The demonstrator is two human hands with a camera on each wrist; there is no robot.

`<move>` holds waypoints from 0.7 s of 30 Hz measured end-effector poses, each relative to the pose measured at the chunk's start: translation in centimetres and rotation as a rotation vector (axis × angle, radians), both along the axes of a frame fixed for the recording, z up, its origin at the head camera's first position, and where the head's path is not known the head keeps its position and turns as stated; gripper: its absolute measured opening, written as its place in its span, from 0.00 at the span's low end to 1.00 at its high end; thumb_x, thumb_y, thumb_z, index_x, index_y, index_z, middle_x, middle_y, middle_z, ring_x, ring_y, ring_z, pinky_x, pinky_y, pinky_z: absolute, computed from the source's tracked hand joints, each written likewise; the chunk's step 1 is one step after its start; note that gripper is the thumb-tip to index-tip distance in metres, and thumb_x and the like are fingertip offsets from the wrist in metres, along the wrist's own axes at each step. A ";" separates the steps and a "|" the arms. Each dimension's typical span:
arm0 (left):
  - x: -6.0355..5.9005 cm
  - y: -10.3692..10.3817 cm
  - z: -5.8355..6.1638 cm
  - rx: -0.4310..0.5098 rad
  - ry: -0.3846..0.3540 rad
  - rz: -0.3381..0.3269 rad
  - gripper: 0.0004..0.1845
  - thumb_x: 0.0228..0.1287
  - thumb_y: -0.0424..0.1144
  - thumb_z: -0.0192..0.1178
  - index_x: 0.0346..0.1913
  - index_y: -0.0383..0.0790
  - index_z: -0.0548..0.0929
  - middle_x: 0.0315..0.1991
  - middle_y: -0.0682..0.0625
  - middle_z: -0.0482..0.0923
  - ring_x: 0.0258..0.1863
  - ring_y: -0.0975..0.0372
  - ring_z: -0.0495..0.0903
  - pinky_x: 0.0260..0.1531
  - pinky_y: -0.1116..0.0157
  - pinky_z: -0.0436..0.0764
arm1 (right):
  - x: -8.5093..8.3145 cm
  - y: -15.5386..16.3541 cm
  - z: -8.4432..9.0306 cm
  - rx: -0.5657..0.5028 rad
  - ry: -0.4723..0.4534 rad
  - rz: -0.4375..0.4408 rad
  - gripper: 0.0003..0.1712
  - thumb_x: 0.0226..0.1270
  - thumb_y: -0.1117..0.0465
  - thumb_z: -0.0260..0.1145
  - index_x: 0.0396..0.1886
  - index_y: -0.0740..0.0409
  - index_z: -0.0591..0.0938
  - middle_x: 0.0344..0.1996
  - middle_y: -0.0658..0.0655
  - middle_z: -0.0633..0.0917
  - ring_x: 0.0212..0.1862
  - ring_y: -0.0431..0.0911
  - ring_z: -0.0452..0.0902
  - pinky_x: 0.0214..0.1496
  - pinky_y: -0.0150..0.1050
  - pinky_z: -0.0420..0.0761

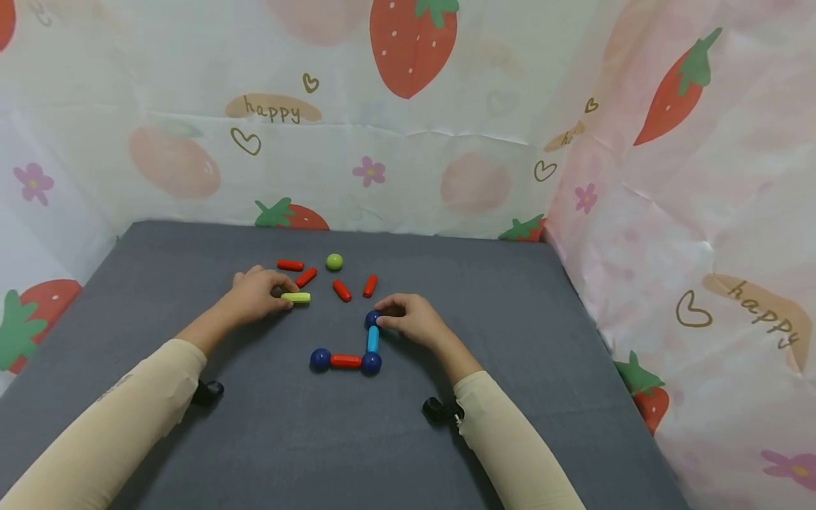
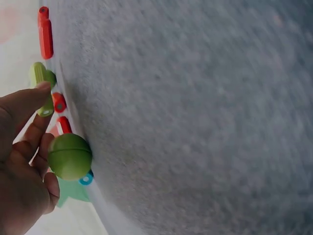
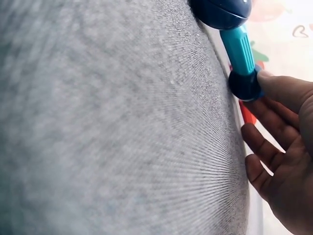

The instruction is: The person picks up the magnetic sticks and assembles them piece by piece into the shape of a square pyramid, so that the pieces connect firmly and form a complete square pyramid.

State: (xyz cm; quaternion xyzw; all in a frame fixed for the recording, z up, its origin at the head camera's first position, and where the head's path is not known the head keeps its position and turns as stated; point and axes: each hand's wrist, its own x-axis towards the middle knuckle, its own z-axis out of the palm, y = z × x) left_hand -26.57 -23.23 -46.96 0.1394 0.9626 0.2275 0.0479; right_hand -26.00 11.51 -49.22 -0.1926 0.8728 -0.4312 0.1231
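My left hand (image 1: 258, 294) pinches a yellow-green rod (image 1: 296, 297) between thumb and fingers, over the left part of the mat. In the left wrist view, a green ball (image 2: 70, 156) sits right beside that hand's curled fingers, with the end of a blue rod (image 2: 86, 177) behind it; the hand hides both in the head view. My right hand (image 1: 414, 319) holds a dark blue ball (image 1: 372, 319) with thumb and index finger. From that ball a light blue rod (image 1: 372, 340) runs to a corner ball (image 1: 371, 363), and a red rod (image 1: 346, 361) joins it to another dark blue ball (image 1: 321, 360).
Beyond the hands lie several loose red rods (image 1: 342, 290) and a light green ball (image 1: 334, 262). A dark grey cloth (image 1: 306, 439) covers the table. Strawberry-printed sheets (image 1: 408, 142) hang behind it and along the sides.
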 end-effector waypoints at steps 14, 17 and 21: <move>0.0 4.1 0.4 0.082 0.055 -0.081 0.11 0.63 0.41 0.73 0.48 0.49 0.91 0.42 0.54 0.87 0.45 0.54 0.73 0.45 0.51 0.62 | 0.0 0.3 -0.1 0.003 -0.013 -0.011 0.13 0.68 0.52 0.73 0.51 0.44 0.88 0.45 0.46 0.88 0.46 0.44 0.79 0.47 0.39 0.80; 0.1 5.0 0.6 0.093 0.046 -0.099 0.10 0.63 0.41 0.73 0.47 0.50 0.91 0.41 0.55 0.86 0.43 0.55 0.71 0.45 0.51 0.63 | -0.1 0.2 -0.1 -0.003 -0.018 -0.012 0.13 0.68 0.52 0.73 0.51 0.44 0.88 0.46 0.45 0.88 0.46 0.44 0.79 0.48 0.40 0.80; 0.0 6.0 0.7 0.092 0.034 -0.138 0.10 0.63 0.41 0.73 0.47 0.50 0.91 0.41 0.56 0.86 0.43 0.56 0.72 0.45 0.51 0.64 | -0.1 0.0 -0.1 -0.002 -0.014 -0.009 0.13 0.68 0.52 0.73 0.51 0.44 0.88 0.45 0.45 0.88 0.46 0.44 0.80 0.47 0.40 0.80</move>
